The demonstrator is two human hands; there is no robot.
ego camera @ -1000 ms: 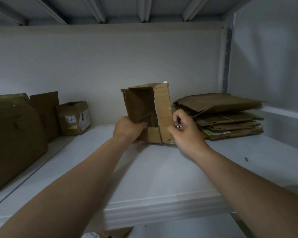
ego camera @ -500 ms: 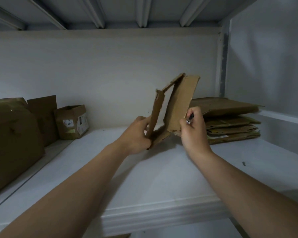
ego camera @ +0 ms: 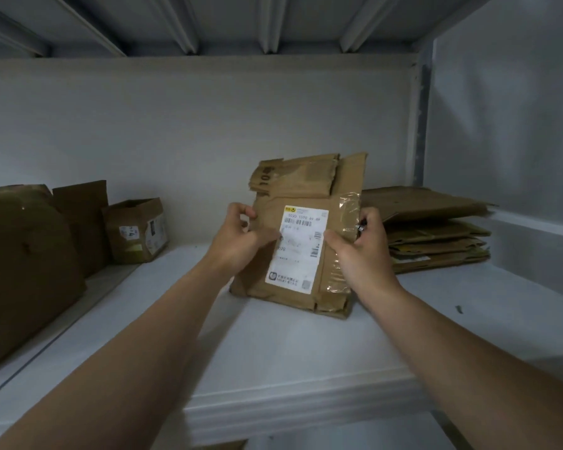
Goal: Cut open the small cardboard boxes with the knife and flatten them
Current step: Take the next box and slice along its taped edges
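Left hand (ego camera: 241, 241): gripping the left edge of the box (ego camera: 293, 177), fingers curled round it, thumb laid on the face beside the shipping label (ego camera: 298, 248).
Right hand (ego camera: 361, 251): pinching the right, taped edge, thumb on the face; knife (ego camera: 359, 226) tucked in the curled fingers, only a glint of metal showing, blade hidden.
Box: collapsed flat, propped on its lower edge near the middle of the shelf (ego camera: 273, 352), nearer the back wall than the front edge, label side toward the camera.
Around it: stack of flattened boxes (ego camera: 436, 228) just behind the right hand toward the right back corner; an uncut small box (ego camera: 137, 232) and larger cardboard (ego camera: 23, 264) toward the left end.
Step in hand, as judged: squeezing the panels together to finish the flattening.
Doing it well: press evenly along both edges, crease the ragged top flaps down, keep the knife end turned away from the left fingers, then lay it on the stack at the right.
Change: a second ago an open tube with the inside showing; half a second ago half folded and seen edge-on; now shut flat and turned face-on, both hands moved up to its side edges.
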